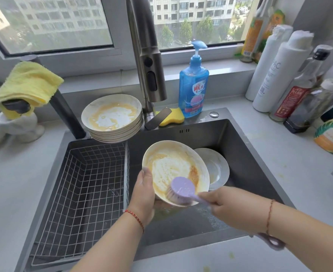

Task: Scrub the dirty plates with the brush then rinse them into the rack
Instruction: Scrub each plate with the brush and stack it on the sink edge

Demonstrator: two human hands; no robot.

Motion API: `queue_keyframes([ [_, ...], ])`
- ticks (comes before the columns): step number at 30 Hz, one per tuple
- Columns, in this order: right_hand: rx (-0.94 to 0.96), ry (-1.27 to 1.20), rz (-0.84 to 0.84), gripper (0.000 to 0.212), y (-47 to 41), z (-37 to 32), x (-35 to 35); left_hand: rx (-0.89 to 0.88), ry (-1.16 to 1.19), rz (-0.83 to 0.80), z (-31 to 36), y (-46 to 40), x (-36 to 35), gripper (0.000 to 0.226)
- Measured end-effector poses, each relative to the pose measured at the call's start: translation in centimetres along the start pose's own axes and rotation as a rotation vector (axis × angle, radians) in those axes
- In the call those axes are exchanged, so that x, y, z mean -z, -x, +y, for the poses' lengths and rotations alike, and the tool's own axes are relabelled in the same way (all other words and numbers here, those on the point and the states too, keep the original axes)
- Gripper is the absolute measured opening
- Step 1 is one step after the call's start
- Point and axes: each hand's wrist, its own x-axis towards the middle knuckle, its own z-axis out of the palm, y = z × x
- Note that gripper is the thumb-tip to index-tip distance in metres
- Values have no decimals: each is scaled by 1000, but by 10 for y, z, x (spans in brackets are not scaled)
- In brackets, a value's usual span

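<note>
My left hand point(143, 193) grips the left rim of a dirty white plate point(171, 163) smeared with orange sauce, tilted over the sink. My right hand point(218, 203) holds the handle of a lilac brush point(181, 190), whose bristles press on the plate's lower part. A second plate point(216, 167) leans in the sink behind it. A stack of several dirty plates point(112, 118) sits on the sink's back edge. The wire rack point(87, 189) fills the left half of the sink and holds nothing.
The faucet point(148, 61) hangs above the sink point(240, 146). A blue soap bottle point(193, 83) and yellow sponge point(173, 117) stand behind it. Bottles point(283, 75) crowd the right counter. A yellow cloth point(28, 83) drapes at left.
</note>
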Motion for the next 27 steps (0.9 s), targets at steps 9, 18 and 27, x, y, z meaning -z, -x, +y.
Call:
queue_keyframes([
  [9, -62, 44, 358, 54, -57, 1, 13, 47, -32, -91, -8, 7, -9, 59],
  [18, -19, 142, -43, 41, -2, 3, 10, -40, -26, 41, 0, -1, 2, 54],
  [27, -9, -14, 297, 49, -49, -11, 15, -1, -74, -59, -4, 9, -13, 50],
])
